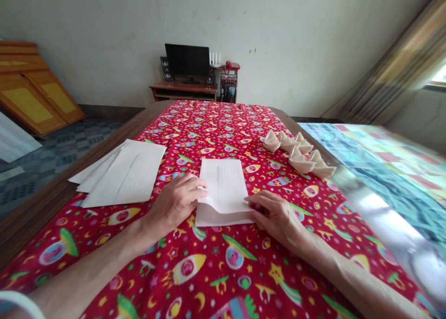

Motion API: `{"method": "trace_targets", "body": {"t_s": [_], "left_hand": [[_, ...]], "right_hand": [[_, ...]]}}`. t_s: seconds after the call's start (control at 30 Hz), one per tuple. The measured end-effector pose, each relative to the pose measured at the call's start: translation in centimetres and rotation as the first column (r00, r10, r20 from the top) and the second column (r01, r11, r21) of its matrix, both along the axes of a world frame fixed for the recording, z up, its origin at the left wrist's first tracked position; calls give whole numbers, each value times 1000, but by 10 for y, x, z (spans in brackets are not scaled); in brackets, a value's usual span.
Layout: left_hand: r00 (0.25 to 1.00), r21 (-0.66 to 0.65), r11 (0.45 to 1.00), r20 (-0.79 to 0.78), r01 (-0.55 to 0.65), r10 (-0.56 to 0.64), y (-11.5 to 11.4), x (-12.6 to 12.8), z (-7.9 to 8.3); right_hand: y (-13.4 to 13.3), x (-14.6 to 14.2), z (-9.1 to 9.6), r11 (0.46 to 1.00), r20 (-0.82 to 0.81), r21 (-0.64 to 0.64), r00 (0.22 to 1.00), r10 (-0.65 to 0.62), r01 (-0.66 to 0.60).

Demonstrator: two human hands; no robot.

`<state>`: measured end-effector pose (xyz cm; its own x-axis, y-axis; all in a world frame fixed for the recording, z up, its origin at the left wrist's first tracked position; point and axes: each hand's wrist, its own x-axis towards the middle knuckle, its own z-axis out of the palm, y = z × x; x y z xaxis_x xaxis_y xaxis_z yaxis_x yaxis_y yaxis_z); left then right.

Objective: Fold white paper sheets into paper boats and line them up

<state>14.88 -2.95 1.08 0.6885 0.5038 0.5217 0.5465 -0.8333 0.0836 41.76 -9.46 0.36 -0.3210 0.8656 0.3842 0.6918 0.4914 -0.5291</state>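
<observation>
A white sheet of paper (223,184) lies on the red patterned tablecloth (216,268), its near part folded over on itself. My left hand (176,200) pinches the paper's left edge at the fold. My right hand (275,214) presses on the paper's lower right corner with its fingertips. Both forearms rest low over the cloth.
A stack of white sheets (121,172) lies to the left. Several folded paper boats (299,154) sit at the right. The wooden table edge (42,203) runs along the left. A desk with a monitor (188,61) stands against the far wall.
</observation>
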Motion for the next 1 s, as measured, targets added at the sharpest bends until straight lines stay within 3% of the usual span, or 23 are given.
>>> {"method": "trace_targets", "body": {"t_s": [0.13, 0.27, 0.37, 0.6, 0.73, 0.87, 0.93, 1.0], "left_hand": [[998, 102, 992, 2, -67, 68, 8, -26, 19], [979, 120, 972, 4, -203, 204, 18, -70, 29], [977, 72, 977, 89, -200, 194, 25, -109, 25], [930, -37, 939, 132, -341, 343, 26, -176, 0], [939, -86, 942, 93, -324, 331, 26, -196, -6], [971, -161, 958, -59, -236, 230, 25, -208, 6], [969, -56, 968, -43, -246, 244, 20, -199, 16], [967, 27, 967, -35, -252, 253, 10, -173, 24]], "right_hand": [[-1, 2, -2, 998, 78, -43, 996, 37, -34], [-2, 2, -4, 999, 102, -40, 994, 40, -36], [-2, 2, -5, 999, 96, -29, 995, 41, -38], [-4, 2, 5, 992, 171, -60, 978, 120, -111], [-7, 1, 7, 994, 271, -35, 957, 108, -103], [-6, 2, -3, 987, 304, 49, 944, 130, -152], [-5, 3, -8, 982, 299, 82, 944, 138, -170], [-4, 3, -10, 979, 268, 116, 955, 131, -167]]}}
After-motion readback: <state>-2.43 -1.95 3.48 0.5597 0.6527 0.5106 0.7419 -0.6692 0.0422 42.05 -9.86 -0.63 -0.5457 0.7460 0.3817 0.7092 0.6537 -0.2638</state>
